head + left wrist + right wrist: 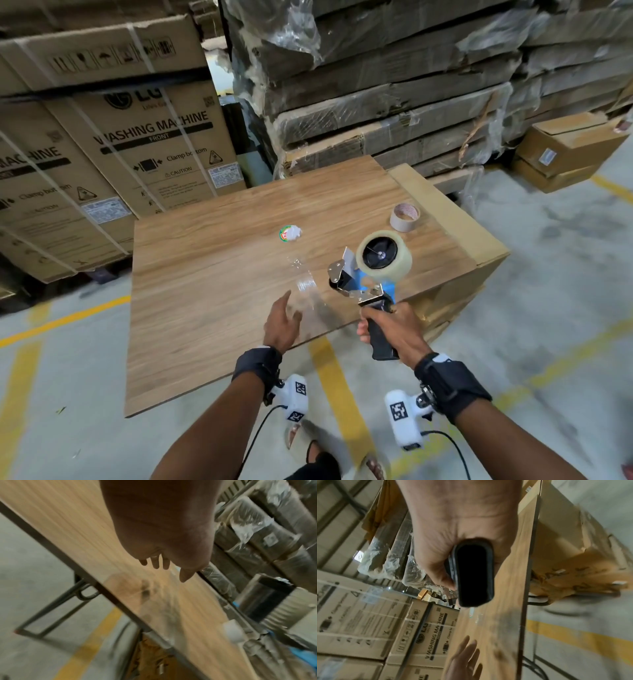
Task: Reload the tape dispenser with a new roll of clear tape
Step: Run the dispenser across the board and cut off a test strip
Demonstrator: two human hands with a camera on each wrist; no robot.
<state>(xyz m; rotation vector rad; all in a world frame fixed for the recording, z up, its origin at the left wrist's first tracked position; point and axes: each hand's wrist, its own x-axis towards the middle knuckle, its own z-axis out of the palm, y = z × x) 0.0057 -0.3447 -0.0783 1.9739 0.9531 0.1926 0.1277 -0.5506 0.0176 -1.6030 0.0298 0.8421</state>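
Holding: right hand [388, 325] gripped tape dispenser [368, 274] handle above table [212, 291], new roll [383, 255] mounted | left hand [282, 323] spread, empty | risk: unthreaded tape end sticking to roll.

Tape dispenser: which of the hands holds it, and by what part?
The right hand grips the tape dispenser by its black handle. The left hand holds nothing, fingers spread above the table.

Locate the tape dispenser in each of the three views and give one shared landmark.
Head: tape dispenser right of centre, its handle gripped by the right hand.
Left wrist: not identifiable; blurred.
Right wrist: only the handle's black butt, centre, in the fist.
Shared landmark: wooden tabletop.
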